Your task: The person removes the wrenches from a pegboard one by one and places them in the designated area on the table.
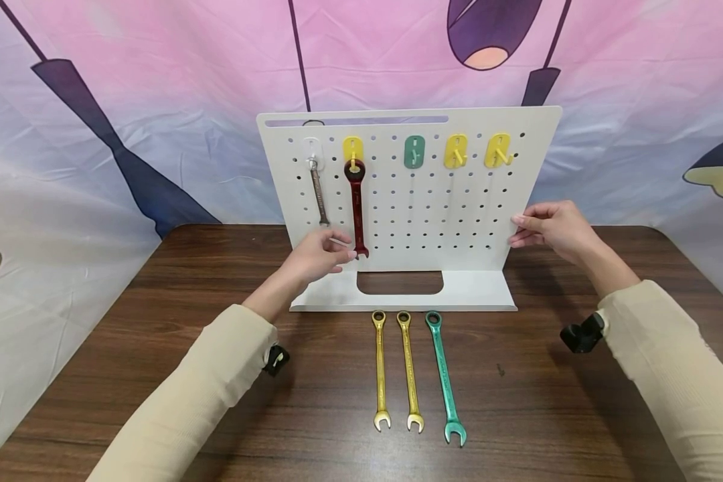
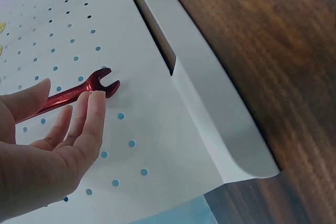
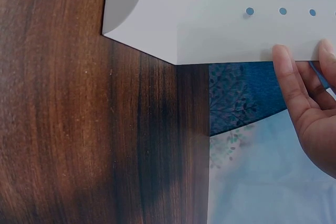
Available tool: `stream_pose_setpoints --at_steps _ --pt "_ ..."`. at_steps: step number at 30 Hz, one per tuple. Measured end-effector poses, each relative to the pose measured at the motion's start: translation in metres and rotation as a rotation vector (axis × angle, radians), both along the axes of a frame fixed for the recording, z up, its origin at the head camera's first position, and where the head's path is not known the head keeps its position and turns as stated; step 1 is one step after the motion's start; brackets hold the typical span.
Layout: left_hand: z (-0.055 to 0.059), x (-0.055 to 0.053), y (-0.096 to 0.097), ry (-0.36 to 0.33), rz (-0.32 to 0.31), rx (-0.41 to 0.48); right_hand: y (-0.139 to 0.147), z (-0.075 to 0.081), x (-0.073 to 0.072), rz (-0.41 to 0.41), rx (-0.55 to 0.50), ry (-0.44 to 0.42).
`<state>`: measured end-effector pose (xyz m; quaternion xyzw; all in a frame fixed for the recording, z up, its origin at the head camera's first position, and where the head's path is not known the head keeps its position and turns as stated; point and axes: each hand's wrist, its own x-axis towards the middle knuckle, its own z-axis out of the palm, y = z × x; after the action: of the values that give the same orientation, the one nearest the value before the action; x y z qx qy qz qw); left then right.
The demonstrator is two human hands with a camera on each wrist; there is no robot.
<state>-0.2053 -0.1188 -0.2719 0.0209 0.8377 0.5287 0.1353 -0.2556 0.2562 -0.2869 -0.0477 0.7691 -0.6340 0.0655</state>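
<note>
A red combination wrench hangs by its ring end from a yellow hook on a white pegboard. My left hand is at its lower, open-jaw end; in the left wrist view, loosely extended fingers lie beside the red wrench, with the thumb apart from them. Whether the fingertips touch it, I cannot tell. To the left, a silver wrench hangs on a white hook, its lower end behind my left hand. My right hand grips the pegboard's right edge, thumb in front.
Two yellow wrenches and a green wrench lie on the brown wooden table before the board's base. A green hook and two more yellow hooks carry nothing. A printed cloth hangs behind.
</note>
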Motion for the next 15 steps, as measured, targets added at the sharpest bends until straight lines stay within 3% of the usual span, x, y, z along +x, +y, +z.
stream_pose_setpoints --at_steps 15 --pt "0.02 -0.009 0.001 0.093 0.004 0.011 0.0 -0.001 -0.001 0.0 -0.01 -0.003"
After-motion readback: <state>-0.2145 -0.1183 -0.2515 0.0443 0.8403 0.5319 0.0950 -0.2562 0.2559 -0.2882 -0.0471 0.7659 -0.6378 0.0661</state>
